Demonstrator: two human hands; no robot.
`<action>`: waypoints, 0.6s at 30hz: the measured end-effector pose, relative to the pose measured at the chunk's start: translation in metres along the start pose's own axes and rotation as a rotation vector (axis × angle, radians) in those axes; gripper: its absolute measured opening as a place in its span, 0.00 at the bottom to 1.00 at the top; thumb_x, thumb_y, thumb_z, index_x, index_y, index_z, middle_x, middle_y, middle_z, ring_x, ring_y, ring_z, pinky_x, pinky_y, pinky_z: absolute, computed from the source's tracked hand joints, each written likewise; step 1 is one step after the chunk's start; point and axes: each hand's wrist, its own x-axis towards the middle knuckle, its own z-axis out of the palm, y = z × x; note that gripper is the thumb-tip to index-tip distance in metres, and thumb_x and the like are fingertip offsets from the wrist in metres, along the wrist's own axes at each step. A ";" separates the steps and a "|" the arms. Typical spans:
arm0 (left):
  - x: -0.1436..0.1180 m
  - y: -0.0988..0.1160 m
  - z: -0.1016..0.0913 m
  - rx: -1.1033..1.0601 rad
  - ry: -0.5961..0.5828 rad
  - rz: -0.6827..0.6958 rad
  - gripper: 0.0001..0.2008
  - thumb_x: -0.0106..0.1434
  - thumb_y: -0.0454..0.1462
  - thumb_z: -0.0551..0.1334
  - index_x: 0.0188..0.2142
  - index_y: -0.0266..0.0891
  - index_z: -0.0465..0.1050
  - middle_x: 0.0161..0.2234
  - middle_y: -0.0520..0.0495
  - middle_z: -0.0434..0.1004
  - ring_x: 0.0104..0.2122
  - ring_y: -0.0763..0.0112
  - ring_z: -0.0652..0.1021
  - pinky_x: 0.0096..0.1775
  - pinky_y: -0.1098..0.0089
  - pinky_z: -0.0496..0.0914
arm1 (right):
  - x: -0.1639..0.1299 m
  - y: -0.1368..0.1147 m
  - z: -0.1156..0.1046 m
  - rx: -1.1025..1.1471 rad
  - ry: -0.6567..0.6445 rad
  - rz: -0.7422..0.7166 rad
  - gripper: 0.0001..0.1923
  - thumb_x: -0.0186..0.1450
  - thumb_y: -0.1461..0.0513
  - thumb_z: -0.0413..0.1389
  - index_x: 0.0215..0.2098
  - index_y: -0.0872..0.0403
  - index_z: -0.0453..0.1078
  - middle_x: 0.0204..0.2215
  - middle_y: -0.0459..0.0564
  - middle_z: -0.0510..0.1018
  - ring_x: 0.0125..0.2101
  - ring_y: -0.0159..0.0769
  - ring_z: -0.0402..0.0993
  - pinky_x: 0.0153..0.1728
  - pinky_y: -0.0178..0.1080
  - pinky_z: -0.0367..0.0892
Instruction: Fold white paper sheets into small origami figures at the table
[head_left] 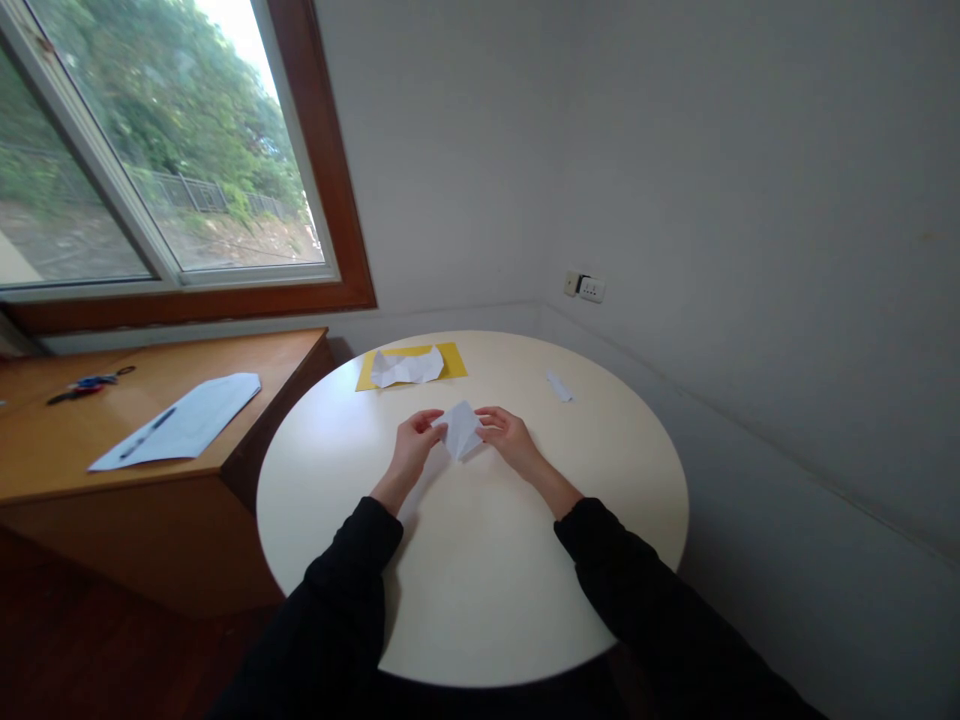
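Note:
A small folded piece of white paper (460, 429) is held just above the round cream table (480, 580). My left hand (415, 438) pinches its left edge and my right hand (508, 436) pinches its right edge. Both arms wear black sleeves. Farther back on the table lies a yellow sheet (452, 359) with a crumpled, folded white paper (406, 368) on top of it. A small white paper scrap (559, 386) lies to the right of those.
A wooden desk (45, 450) stands to the left, butted against the table, with a white sheet (196, 414), a pen (148, 433) and scissors (88, 384) on it. A window is above it. A wall socket (586, 287) sits behind the table.

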 end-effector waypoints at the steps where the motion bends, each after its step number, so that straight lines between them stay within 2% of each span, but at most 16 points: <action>1: 0.000 -0.001 0.000 0.014 -0.003 0.014 0.17 0.41 0.37 0.67 0.33 0.33 0.72 0.28 0.46 0.74 0.28 0.72 0.73 0.36 0.67 0.67 | 0.000 0.000 0.000 -0.002 0.008 -0.003 0.17 0.48 0.61 0.60 0.36 0.55 0.66 0.33 0.50 0.76 0.32 0.35 0.73 0.36 0.39 0.66; 7: 0.004 -0.004 -0.002 0.116 -0.020 0.124 0.14 0.44 0.35 0.64 0.33 0.35 0.71 0.29 0.46 0.75 0.28 0.71 0.73 0.32 0.70 0.66 | 0.002 0.002 0.001 0.010 0.019 -0.010 0.16 0.47 0.62 0.60 0.35 0.55 0.66 0.32 0.49 0.75 0.31 0.34 0.73 0.35 0.39 0.67; 11: 0.007 -0.006 -0.002 0.178 -0.017 0.212 0.10 0.45 0.34 0.63 0.30 0.35 0.72 0.29 0.47 0.75 0.30 0.71 0.73 0.33 0.70 0.65 | 0.003 0.004 0.002 0.019 0.037 -0.023 0.16 0.46 0.62 0.60 0.34 0.54 0.66 0.30 0.48 0.75 0.31 0.34 0.72 0.34 0.39 0.67; 18: 0.007 -0.008 -0.003 0.219 0.017 0.201 0.10 0.45 0.34 0.63 0.30 0.35 0.72 0.28 0.48 0.74 0.28 0.72 0.72 0.31 0.71 0.65 | 0.003 0.002 0.002 -0.018 0.066 -0.025 0.14 0.46 0.61 0.60 0.31 0.54 0.68 0.31 0.48 0.74 0.34 0.34 0.70 0.35 0.38 0.65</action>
